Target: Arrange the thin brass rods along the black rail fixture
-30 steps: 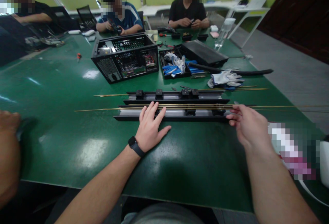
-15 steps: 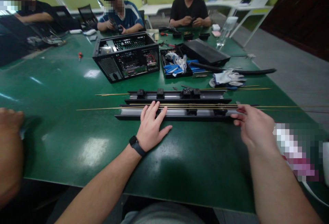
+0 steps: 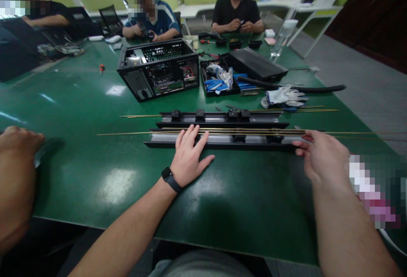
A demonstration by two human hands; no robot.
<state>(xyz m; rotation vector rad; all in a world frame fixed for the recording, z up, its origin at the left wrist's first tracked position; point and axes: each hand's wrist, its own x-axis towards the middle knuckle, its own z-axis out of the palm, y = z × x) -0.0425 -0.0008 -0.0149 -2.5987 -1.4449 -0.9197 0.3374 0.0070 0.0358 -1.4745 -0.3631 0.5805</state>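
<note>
My left hand (image 3: 190, 158), with a black watch (image 3: 168, 178) on the wrist, lies flat and open with its fingers spread on the near black rail (image 3: 241, 141). Thin brass rods (image 3: 127, 133) run along that rail and stick out past both ends. At the rail's right end my right hand (image 3: 324, 158) has its fingers pressed together; what they pinch is hidden. A second black rail (image 3: 216, 118) with small black clips lies just behind, parallel to the first.
An open black computer case (image 3: 159, 69), a tray of blue-white gloves (image 3: 219, 82), a black panel (image 3: 257, 65), loose gloves (image 3: 282, 97) and a black hose (image 3: 318, 88) lie farther back. Another person's hand (image 3: 15, 175) rests at the left edge. Three people sit across the green table (image 3: 95, 175).
My right hand has slid a little to the right along the rail's end. The left hand stays flat on the rail. The other person's hand at the left has come further into view.
</note>
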